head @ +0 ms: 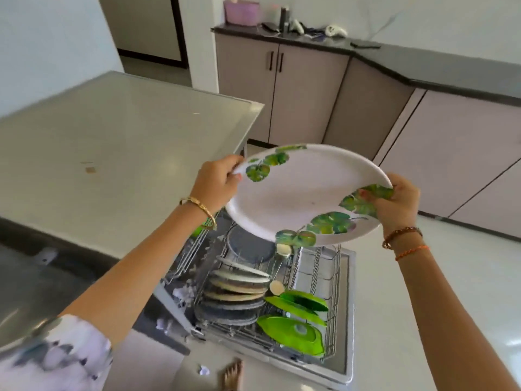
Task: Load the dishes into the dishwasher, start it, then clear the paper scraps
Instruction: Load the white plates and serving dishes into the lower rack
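Observation:
A large white plate with green leaf prints [298, 193] is held tilted in the air above the open dishwasher. My left hand [217, 182] grips its left rim and my right hand [394, 201] grips its right rim. Below, the pulled-out lower rack [332, 280] holds a row of several upright plates [236, 292] on the left and green plates [296, 320] at the front right. The rack's right rear part shows bare tines. Crumpled paper scraps lie on the dishwasher's left edge [183, 294] and on the floor [204, 370].
A pale counter top [112, 153] runs along the left beside the dishwasher. The dishwasher door [345, 356] lies open over the floor. A bare foot [232, 375] stands by the door. Cabinets with a dark counter [394, 63] line the back and right.

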Action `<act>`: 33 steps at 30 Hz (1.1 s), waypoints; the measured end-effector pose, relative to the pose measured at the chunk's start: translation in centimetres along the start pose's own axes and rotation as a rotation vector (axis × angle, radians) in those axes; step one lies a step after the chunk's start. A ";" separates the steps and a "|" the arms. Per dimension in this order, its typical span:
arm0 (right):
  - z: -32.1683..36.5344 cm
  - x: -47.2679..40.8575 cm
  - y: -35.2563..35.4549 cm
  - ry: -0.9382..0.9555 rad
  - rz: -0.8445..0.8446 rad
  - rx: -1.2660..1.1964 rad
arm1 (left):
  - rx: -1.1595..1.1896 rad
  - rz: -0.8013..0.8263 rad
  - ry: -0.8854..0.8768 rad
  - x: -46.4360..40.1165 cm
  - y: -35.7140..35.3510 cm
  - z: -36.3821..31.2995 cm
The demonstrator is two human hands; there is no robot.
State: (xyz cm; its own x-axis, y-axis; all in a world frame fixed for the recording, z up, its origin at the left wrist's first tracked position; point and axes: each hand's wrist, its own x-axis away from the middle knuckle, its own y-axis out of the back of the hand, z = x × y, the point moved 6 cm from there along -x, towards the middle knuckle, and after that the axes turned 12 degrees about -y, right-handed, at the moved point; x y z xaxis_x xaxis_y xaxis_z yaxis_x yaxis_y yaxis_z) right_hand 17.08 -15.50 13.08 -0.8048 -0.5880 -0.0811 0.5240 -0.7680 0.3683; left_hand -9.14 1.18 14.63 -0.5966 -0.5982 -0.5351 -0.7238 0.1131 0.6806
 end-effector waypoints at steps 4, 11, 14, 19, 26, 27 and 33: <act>-0.6 -3.4 0.4 0.077 -0.111 0.103 | -0.020 0.121 0.017 -4.0 -5.2 1.9; -4.0 -8.0 -3.4 0.083 -0.211 0.188 | 0.127 0.176 -0.052 -10.3 -11.4 2.3; -6.1 -10.3 -7.5 0.156 -0.175 0.240 | 0.083 0.255 0.004 -11.7 -15.4 4.8; -11.7 -13.8 -14.7 0.311 -0.128 0.410 | -0.051 0.377 0.153 -10.7 -22.3 12.1; -21.0 -17.1 -23.9 0.564 0.012 0.592 | -0.234 0.473 0.270 -6.8 -30.7 22.1; -22.1 -17.6 -25.0 0.569 0.043 0.605 | -0.248 0.466 0.287 -6.6 -31.4 23.0; -25.5 -19.1 -29.7 0.630 0.161 0.646 | -0.325 0.430 0.273 -6.8 -34.1 27.4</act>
State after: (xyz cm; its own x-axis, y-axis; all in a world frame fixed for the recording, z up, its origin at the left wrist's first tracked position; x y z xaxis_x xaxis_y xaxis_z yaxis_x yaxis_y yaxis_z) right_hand 23.98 12.08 -19.96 -0.3351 -0.8510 -0.4043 0.2058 -0.4849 0.8500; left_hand 10.11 23.17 -18.64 -0.6709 -0.7392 -0.0595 -0.2688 0.1677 0.9485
